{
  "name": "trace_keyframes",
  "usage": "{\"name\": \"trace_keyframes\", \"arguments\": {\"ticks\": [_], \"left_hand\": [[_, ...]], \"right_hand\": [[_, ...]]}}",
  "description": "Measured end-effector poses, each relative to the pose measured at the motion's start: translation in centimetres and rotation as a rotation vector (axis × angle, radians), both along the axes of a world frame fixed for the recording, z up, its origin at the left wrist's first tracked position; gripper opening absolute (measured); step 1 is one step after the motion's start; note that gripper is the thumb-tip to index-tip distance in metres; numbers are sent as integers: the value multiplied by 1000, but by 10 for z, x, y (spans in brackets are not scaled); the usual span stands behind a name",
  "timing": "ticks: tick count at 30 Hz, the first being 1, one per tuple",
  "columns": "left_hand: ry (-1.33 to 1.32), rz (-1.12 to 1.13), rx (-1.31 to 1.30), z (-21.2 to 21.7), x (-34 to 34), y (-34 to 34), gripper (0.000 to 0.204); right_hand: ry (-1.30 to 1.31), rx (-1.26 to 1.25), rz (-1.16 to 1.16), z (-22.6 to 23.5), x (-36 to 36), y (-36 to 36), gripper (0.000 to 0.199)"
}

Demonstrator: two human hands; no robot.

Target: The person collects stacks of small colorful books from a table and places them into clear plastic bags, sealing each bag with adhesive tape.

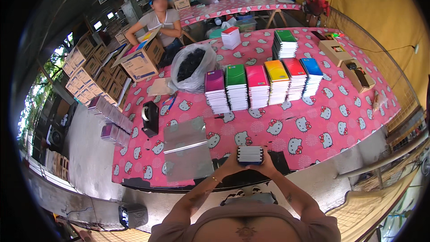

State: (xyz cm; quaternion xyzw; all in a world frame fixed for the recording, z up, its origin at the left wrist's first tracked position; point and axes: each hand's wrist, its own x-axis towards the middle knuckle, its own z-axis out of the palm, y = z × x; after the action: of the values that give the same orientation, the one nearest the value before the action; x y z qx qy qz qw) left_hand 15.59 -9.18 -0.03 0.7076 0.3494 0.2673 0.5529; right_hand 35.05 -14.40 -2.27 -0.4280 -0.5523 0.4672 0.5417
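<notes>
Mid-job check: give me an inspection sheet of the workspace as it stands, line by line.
Surface: table under a pink cartoon-cat cloth.
Job's things: small stack of notebooks held edge-on by left hand and right hand; row of coloured notebook stacks beyond it; green-topped stack farther back.
Clutter: clear plastic sleeves, tape dispenser, bag of dark items, flat cardboard boxes.
Hands: both closed on the small stack.
Cables: one thin cable along the yellow wall.
Surroundings: a person at an open carton; stacked cartons; red fan.
</notes>
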Motion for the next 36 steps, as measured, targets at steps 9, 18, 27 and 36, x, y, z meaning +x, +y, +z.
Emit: {"name": "trace_keyframes", "arguments": {"ticks": [9,18,27,36], "left_hand": [[621,38,931,98,32,-33,109],[857,-116,900,98,37,-15,100],[467,827,278,58,-106,-32,85],[-88,1080,-409,16,-258,34,83]], "right_hand": [[181,-135,180,-33,11,7,81],[-114,-21,107,-24,14,10,83],[-317,250,260,21,-57,60,75],[-1172,349,344,-13,-188,145,96]]}}
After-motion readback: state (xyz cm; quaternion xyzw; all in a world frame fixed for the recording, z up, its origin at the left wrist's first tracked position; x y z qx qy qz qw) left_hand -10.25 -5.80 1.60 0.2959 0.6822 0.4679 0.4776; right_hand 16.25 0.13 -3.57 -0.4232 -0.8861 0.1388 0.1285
